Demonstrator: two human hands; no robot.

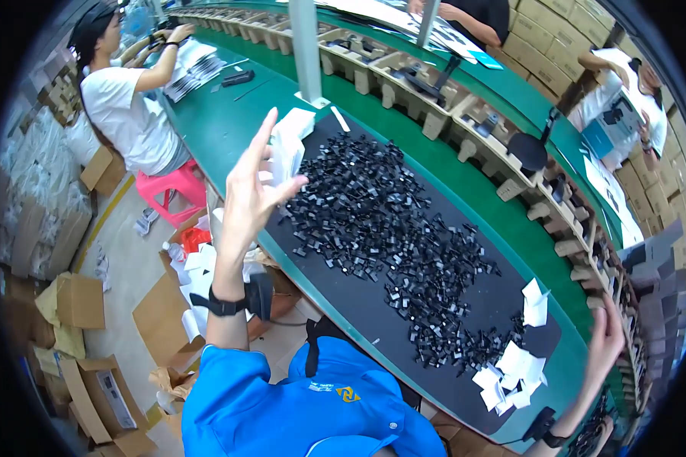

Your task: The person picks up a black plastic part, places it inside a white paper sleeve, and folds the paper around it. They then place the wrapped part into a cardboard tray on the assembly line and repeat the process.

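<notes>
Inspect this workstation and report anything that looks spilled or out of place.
Small black plastic parts lie loose in an uneven, straggling heap across the flat dark grey mat, looking spilled, though this may be deliberate. Folded white paper pieces sit jumbled at the mat's right end, at mixed angles. Nothing looks plainly damaged.

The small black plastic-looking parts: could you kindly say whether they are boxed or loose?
Loose: the small black plastic-looking parts lie spread in a heap across the dark flat mat.

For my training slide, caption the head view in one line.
Left hand and right hand held apart, either side of small black parts heaped on a dark mat.
</notes>
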